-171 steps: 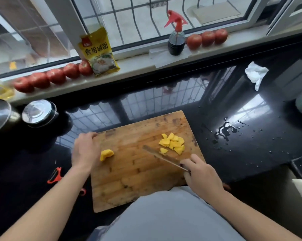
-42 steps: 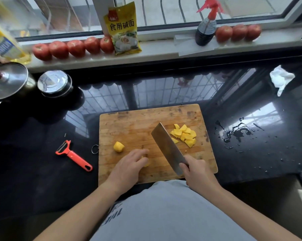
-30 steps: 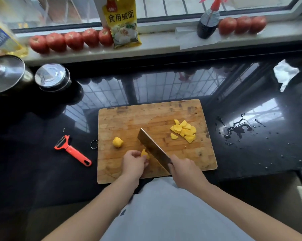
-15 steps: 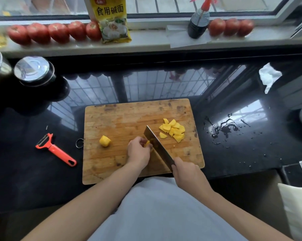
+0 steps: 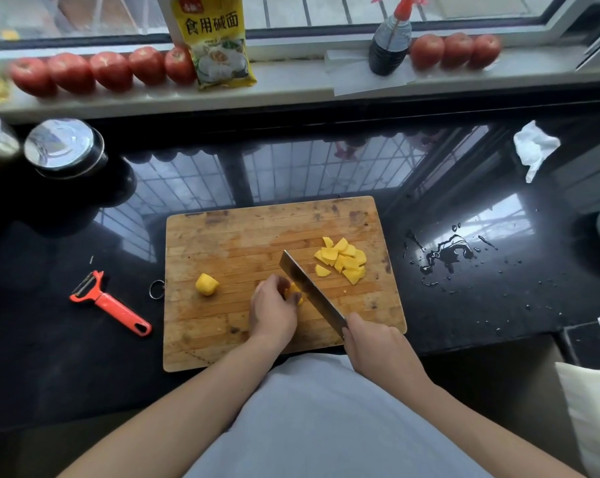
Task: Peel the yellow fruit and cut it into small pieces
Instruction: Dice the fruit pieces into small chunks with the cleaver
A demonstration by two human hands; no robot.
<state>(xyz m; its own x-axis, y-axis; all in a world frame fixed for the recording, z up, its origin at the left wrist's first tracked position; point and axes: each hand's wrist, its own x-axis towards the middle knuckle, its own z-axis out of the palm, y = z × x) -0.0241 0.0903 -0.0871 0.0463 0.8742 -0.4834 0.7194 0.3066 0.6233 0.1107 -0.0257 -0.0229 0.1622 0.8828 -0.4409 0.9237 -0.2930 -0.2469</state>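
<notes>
Left hand (image 5: 272,310) curled, grip around yellow fruit chunk (image 5: 294,291); right hand (image 5: 374,343) grip around cleaver (image 5: 310,293) handle.

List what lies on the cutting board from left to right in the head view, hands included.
Lone yellow chunk → left hand gripping a yellow piece → cleaver → pile of cut pieces → right hand.

Both forearms are bare from the frame's lower edge up to the wrists, with no sleeve showing on either. The left hand (image 5: 272,313) and right hand (image 5: 378,346) wear no glove, ring, watch or band. A plain pale grey-blue garment (image 5: 326,419), smooth and unmarked, covers the torso between the arms.
</notes>
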